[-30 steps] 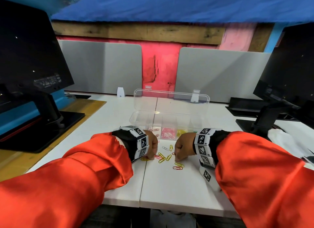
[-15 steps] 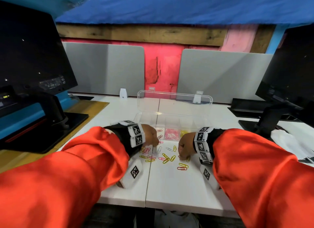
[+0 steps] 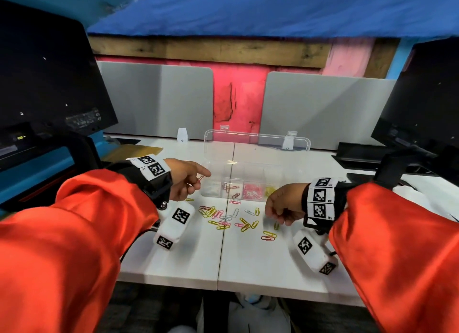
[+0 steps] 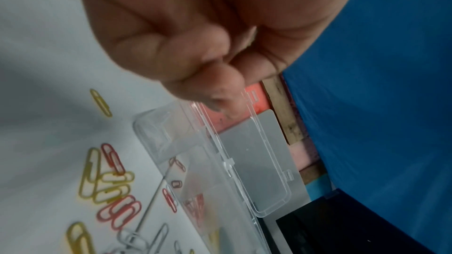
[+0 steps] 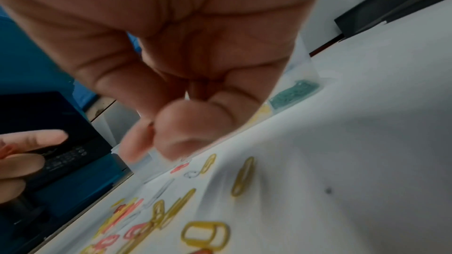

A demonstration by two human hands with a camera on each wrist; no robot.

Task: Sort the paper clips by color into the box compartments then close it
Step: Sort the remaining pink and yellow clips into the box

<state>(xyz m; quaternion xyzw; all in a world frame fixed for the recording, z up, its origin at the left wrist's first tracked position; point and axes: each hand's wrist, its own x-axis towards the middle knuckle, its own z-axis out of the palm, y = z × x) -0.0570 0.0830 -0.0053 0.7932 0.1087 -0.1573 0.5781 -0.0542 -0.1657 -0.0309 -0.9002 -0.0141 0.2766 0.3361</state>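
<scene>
A clear compartment box (image 3: 295, 181) stands open on the white desk, its lid (image 3: 257, 144) upright behind it. Red (image 3: 229, 187), pink (image 3: 253, 191) and yellow (image 3: 269, 190) clips lie in separate compartments; green ones (image 5: 296, 92) show in the right wrist view. Several loose clips (image 3: 231, 218) in yellow, pink, red and white lie scattered before the box. My left hand (image 3: 188, 181) hovers by the box's left end and pinches a red paper clip (image 3: 200, 179). My right hand (image 3: 280, 208) hangs just above a yellow clip (image 3: 276, 225), fingers curled; no clip shows between them.
A black monitor (image 3: 44, 84) on its stand fills the left side, and another monitor (image 3: 427, 104) stands at the right. Grey dividers (image 3: 323, 109) close the back of the desk. The desk's front edge (image 3: 223, 286) runs just behind my forearms.
My left hand has risen from the clip pile with a red clip and moved toward the box's left end. My right hand has lifted slightly off the desk.
</scene>
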